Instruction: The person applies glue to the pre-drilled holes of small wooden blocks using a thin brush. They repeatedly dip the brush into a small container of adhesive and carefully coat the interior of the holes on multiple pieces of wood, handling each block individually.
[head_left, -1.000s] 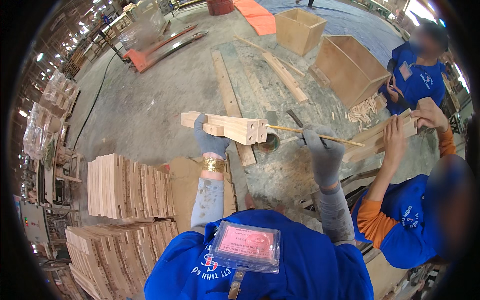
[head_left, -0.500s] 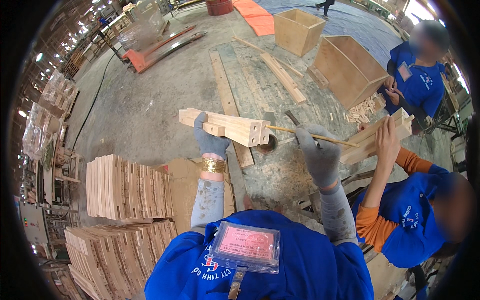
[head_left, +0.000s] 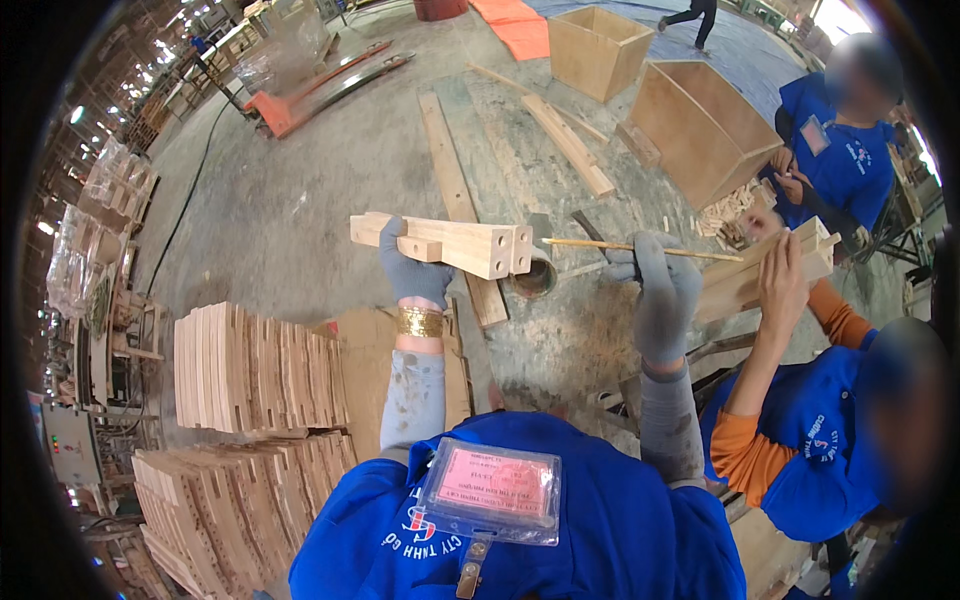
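My left hand [head_left: 415, 272], in a grey glove, is closed around a few pale wooden bars [head_left: 465, 240] held together, with round holes in their square ends. My right hand [head_left: 665, 305], also gloved, grips a thin wooden stick [head_left: 600, 244]. The stick's pale tip points left and lies just short of the drilled ends. Below those ends stands a small dark-mouthed pot [head_left: 537, 278]. Right of my right hand, a co-worker in orange sleeves holds similar wooden bars [head_left: 750, 275] with a peg sticking out of one end.
Stacks of cut wooden parts [head_left: 255, 370] stand at the left. Two plywood bins [head_left: 700, 130] and a heap of dowels [head_left: 735, 208] lie at the far right, near a second co-worker. Long planks [head_left: 455, 190] rest on the worn surface ahead. An orange pallet jack [head_left: 290, 110] is farther back.
The stick's tip has come away from the bars' drilled end as my right hand moved right. The bars shifted slightly left. A person in the background walked further into view.
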